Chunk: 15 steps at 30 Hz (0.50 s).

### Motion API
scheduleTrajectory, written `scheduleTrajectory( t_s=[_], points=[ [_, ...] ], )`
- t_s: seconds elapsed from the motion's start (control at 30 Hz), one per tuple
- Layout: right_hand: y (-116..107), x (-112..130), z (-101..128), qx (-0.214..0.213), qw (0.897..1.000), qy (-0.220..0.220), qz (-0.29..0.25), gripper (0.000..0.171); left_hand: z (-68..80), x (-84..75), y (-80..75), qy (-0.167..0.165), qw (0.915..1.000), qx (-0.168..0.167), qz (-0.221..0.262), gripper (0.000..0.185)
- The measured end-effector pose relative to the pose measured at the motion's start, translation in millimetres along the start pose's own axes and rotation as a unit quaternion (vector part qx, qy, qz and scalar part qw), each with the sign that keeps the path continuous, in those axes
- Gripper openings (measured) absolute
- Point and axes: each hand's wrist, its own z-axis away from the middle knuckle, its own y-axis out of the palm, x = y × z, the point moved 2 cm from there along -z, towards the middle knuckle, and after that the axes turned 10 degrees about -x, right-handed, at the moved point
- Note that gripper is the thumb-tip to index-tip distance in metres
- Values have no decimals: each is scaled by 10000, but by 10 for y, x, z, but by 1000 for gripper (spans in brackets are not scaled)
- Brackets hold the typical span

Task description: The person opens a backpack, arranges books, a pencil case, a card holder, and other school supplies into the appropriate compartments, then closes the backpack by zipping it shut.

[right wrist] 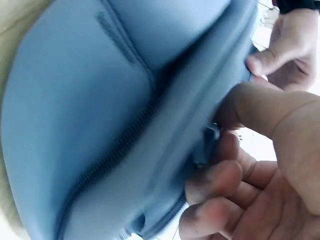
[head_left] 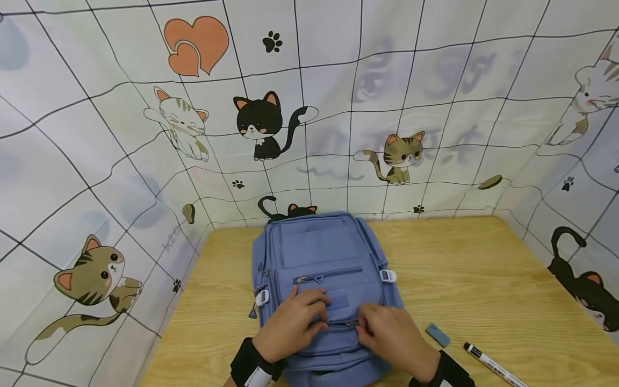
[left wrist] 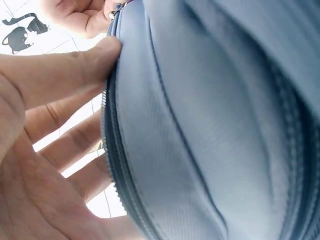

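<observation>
Cloth printed with cartoon cats (head_left: pixel 261 126), hearts and paw prints is hanging as a wall around three sides of the scene. Inside it a wooden table (head_left: pixel 474 279) is lying flat, its pale grain showing on the bare right part.

On the table, left of the middle and close to the person, a blue backpack (head_left: pixel 321 252) is lying on its back with the front pockets facing up; its top end is reaching toward the cloth wall. An upper pocket zipper (head_left: pixel 328 276) is running across the front, closed.

Both hands are working at the lower pocket, near the person's edge of the table. The left hand (head_left: pixel 292 322) is resting on the fabric with its fingers spread over the pocket; in the left wrist view its thumb (left wrist: pixel 85 62) is pressing against the zipper line (left wrist: pixel 111 150) with the other fingers relaxed behind it. The right hand (head_left: pixel 394 336) is lying just beside it, touching the same seam; in the right wrist view its thumb and fingers are pinching a small zipper pull (right wrist: pixel 210 135).

Right of the hands, apart from the backpack, a white marker (head_left: pixel 493 365) with a black cap is lying on the wood, and a small blue-grey eraser (head_left: pixel 437 334) is sitting between it and the bag.
</observation>
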Motion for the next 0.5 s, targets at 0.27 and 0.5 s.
scheduleTrajectory(
  t_s=[0.27, 0.5],
  points=[
    [-181, -277, 21, -7, 9985, 273, 467, 32, -19, -18, 10, -291, 9994, 122, 106, 20],
    [-292, -551, 27, 59, 9955, 555, 765, 30, -17, -16, 27, -283, 9995, 103, 134, 21]
  ],
)
